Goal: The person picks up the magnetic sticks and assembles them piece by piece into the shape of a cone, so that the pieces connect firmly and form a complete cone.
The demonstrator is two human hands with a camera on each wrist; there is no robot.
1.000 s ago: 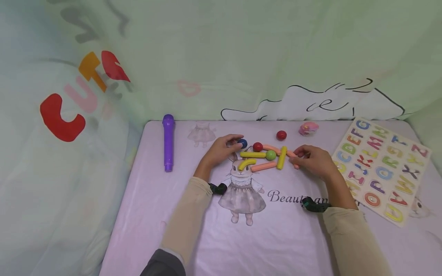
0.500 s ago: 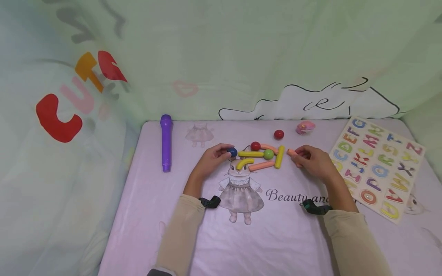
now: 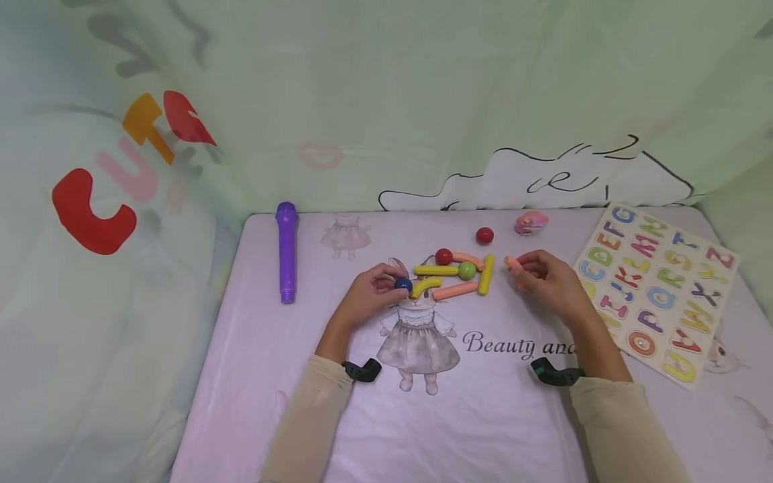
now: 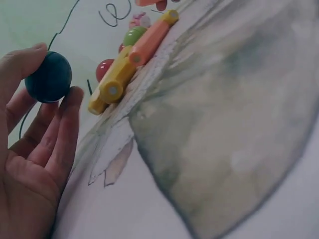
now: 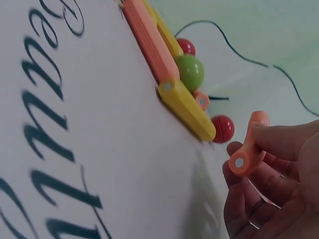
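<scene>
One blue ball (image 4: 49, 77) pinched by left hand (image 3: 370, 296), now nearer curved yellow stick (image 3: 426, 286), right hand (image 3: 551, 282) holding orange piece (image 5: 250, 151)

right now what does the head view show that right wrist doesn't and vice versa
Only the head view shows the purple microphone-shaped toy, letter board, and left hand holding a blue ball. Only the right wrist view clearly shows the pale disc on the held orange piece's end. Both show the right hand gripping that piece, the green ball and two red balls.
</scene>
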